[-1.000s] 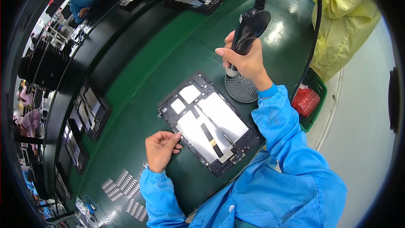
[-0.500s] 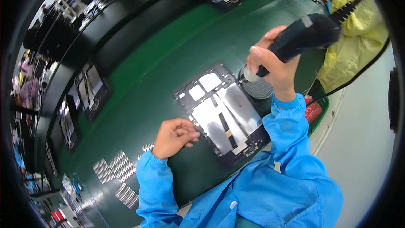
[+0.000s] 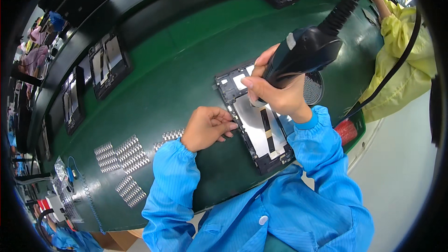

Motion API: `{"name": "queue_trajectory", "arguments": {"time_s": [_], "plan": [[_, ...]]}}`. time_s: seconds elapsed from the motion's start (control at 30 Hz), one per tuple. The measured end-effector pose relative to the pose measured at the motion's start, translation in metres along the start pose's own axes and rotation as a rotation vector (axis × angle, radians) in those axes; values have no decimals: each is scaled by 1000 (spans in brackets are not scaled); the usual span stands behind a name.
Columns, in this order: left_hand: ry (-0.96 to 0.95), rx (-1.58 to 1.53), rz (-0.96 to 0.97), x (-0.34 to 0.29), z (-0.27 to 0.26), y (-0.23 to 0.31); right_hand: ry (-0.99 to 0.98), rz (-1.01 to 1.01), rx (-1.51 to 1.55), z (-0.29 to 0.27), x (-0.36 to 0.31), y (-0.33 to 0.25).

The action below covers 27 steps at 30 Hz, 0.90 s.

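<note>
Well, at the far left a dark ledge (image 3: 154, 11) curves away, carrying several flat device panels (image 3: 109, 65). Nearer on the left, a clear plastic bag (image 3: 60, 170) and a blue coiled cord (image 3: 86, 187) lie close to the table's near-left edge. Just right of them sit groups of small silvery parts (image 3: 133, 153), the rightmost group tucked against the left forearm. A broad stretch of green tabletop (image 3: 172, 84) runs between the ledge and the left hand (image 3: 205, 128), giving that hand room on its far side.

The left hand's fingers are curled, thumb and forefinger together at the left edge of the opened device (image 3: 247, 123); whether they grip anything, I cannot tell. The device lies flat and slightly turned at mid-table, its near end close to the table's near edge and the blue jacket (image 3: 284, 205).

The right hand (image 3: 284, 95) grasps a black handheld tool (image 3: 303, 56) above the device, the tool's lower end over the silvery sheet; contact cannot be made out. Just right of the device's far half is a round grey perforated disc (image 3: 313, 89), partly behind the hand. Farther right, past the table's edge, a green bin (image 3: 361, 123) holds a red bundle (image 3: 345, 131), near a person in yellow (image 3: 396, 95).
</note>
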<state>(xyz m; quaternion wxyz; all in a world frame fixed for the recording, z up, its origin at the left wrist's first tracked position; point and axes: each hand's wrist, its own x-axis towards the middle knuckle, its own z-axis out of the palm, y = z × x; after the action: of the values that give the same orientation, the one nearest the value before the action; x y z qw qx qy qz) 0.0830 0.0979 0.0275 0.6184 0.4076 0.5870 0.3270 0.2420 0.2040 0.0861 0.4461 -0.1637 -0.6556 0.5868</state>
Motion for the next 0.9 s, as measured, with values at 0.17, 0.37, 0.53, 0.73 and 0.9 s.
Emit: {"name": "queue_trajectory", "arguments": {"time_s": [0.17, 0.37, 0.53, 0.73, 0.9], "plan": [[5, -5, 14, 0, 3, -1, 6, -44, 18, 3, -1, -8], [4, -13, 55, 5, 10, -1, -65, -22, 57, 22, 4, -9], [-2, -15, 63, 6, 11, -2, -110, -13, 36, 23, 6, 2], [-1, -21, 61, 7, 13, -2, -94, -4, 39, 20, 5, 6], [5, -24, 86, 7, 15, -3, -130, -1, -7, 23, 1, 3]]}}
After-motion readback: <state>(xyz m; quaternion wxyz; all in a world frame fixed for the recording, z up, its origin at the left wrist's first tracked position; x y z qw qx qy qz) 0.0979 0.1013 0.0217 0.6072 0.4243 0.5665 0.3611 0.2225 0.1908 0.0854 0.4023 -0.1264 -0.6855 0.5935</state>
